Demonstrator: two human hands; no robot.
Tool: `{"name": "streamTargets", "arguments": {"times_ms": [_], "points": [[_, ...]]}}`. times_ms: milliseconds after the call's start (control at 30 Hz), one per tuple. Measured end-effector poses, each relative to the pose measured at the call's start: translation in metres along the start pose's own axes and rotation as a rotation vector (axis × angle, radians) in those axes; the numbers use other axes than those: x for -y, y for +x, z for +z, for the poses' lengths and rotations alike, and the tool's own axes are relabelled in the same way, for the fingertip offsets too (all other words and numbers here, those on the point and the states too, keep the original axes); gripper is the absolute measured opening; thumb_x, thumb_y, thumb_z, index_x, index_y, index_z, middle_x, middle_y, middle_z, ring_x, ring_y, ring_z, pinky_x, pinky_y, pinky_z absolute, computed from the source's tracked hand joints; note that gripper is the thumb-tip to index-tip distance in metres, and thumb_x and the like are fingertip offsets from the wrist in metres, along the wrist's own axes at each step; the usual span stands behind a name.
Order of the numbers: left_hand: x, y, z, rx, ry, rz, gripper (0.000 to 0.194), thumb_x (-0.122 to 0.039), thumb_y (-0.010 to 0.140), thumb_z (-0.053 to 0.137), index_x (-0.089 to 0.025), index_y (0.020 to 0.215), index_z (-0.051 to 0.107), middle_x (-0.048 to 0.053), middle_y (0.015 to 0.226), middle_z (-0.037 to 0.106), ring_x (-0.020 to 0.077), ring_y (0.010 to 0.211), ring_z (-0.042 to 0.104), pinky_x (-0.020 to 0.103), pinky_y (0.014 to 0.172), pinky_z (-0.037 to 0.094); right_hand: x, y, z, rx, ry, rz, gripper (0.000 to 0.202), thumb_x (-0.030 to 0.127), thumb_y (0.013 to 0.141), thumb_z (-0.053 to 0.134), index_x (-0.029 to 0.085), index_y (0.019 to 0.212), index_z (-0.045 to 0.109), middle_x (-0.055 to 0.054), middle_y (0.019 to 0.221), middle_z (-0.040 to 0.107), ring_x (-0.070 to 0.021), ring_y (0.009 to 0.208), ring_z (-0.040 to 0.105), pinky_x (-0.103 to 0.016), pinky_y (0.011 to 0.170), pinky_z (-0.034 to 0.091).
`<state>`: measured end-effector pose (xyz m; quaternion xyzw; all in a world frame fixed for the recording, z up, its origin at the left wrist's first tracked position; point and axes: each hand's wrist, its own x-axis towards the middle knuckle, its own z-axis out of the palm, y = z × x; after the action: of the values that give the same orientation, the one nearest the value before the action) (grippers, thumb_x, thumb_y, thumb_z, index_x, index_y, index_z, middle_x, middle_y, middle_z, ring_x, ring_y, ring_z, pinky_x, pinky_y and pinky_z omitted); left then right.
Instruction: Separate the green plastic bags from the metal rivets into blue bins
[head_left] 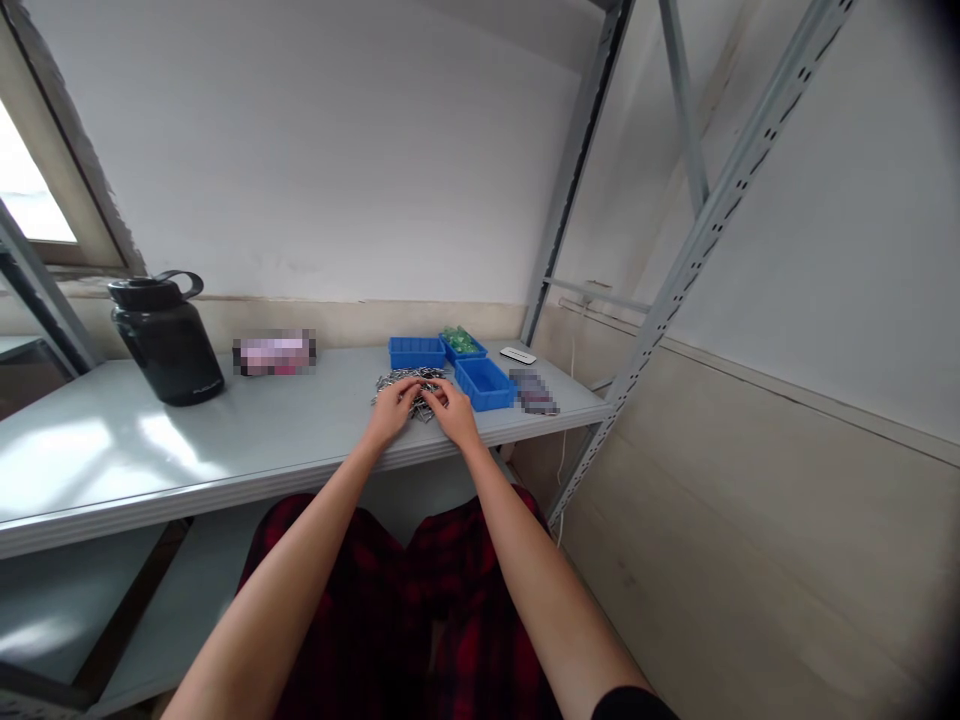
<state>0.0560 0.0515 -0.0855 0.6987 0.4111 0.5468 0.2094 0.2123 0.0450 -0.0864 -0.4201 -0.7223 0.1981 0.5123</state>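
A pile of small silvery metal pieces (402, 379) lies on the grey shelf board (247, 430) in front of me. My left hand (391, 410) rests at the near side of the pile, fingers curled onto the pieces. My right hand (454, 410) sits beside it, fingertips meeting the left hand's over a few pieces at the pile's near edge. The pieces are too small to tell which hand grips them. Behind the pile stand three blue trays: one looks empty (417, 352), one holds green pieces (462, 343), and one (486, 384) is just right of my right hand.
A black jug with a handle (168, 338) stands at the left of the board. A blurred pink object (274, 353) lies near the wall, a white flat device (518, 355) and a blurred dark object (534, 391) at the right. Grey slotted rack posts (679, 265) rise on the right.
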Motion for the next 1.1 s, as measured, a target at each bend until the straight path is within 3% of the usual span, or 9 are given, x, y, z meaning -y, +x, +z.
{"name": "streamTargets", "arguments": {"times_ms": [67,233,333,467,700,1100], "points": [[-0.001,-0.001,0.000,0.018,0.079,0.061,0.028,-0.030,0.091,0.050,-0.020,0.103,0.073,0.009,0.104,0.072,0.0238,0.099,0.065,0.039,0.093,0.049,0.000,0.000,0.000,-0.009,0.009,-0.002,0.033,0.045,0.090,0.053,0.024,0.112,0.066,-0.004,0.090,0.072,-0.0185,0.081,0.067,-0.031,0.080,0.052],[0.004,0.000,0.001,0.077,0.191,0.069,0.021,-0.029,0.086,0.058,-0.023,0.096,0.076,0.007,0.090,0.071,0.0235,0.085,0.064,0.038,0.085,0.050,-0.001,-0.001,0.000,-0.078,-0.008,-0.019,0.028,0.042,0.091,0.051,0.021,0.103,0.066,-0.005,0.090,0.072,-0.0191,0.081,0.067,-0.032,0.081,0.052],[0.007,0.002,0.003,0.035,0.140,0.008,0.021,-0.029,0.082,0.063,-0.022,0.098,0.074,0.007,0.093,0.073,0.0235,0.085,0.065,0.037,0.083,0.051,-0.001,-0.001,0.000,-0.069,-0.030,-0.046,0.025,0.039,0.092,0.049,0.021,0.095,0.066,-0.005,0.087,0.072,-0.0191,0.080,0.067,-0.031,0.080,0.052],[0.005,0.002,0.002,-0.028,0.040,-0.074,0.023,-0.035,0.078,0.066,-0.020,0.095,0.072,0.006,0.090,0.074,0.0221,0.081,0.066,0.035,0.080,0.051,0.001,0.000,0.000,-0.099,-0.029,-0.041,0.025,0.036,0.090,0.050,0.019,0.100,0.065,-0.006,0.092,0.072,-0.0187,0.083,0.065,-0.030,0.079,0.051],[-0.003,0.000,0.000,-0.108,0.000,-0.113,0.023,-0.037,0.073,0.070,-0.019,0.088,0.071,0.007,0.093,0.074,0.0221,0.083,0.066,0.034,0.080,0.051,0.002,0.000,-0.003,-0.005,-0.144,-0.043,0.030,0.037,0.095,0.041,0.020,0.084,0.063,-0.004,0.080,0.068,-0.0174,0.075,0.060,-0.027,0.074,0.045],[-0.007,0.000,-0.002,-0.109,0.010,-0.102,0.021,-0.033,0.084,0.057,-0.019,0.087,0.071,0.009,0.098,0.075,0.0237,0.093,0.066,0.037,0.089,0.049,-0.002,-0.001,-0.001,-0.093,-0.067,0.043,0.029,0.039,0.097,0.034,0.022,0.087,0.054,0.000,0.074,0.064,-0.0161,0.071,0.059,-0.026,0.073,0.042]]}}
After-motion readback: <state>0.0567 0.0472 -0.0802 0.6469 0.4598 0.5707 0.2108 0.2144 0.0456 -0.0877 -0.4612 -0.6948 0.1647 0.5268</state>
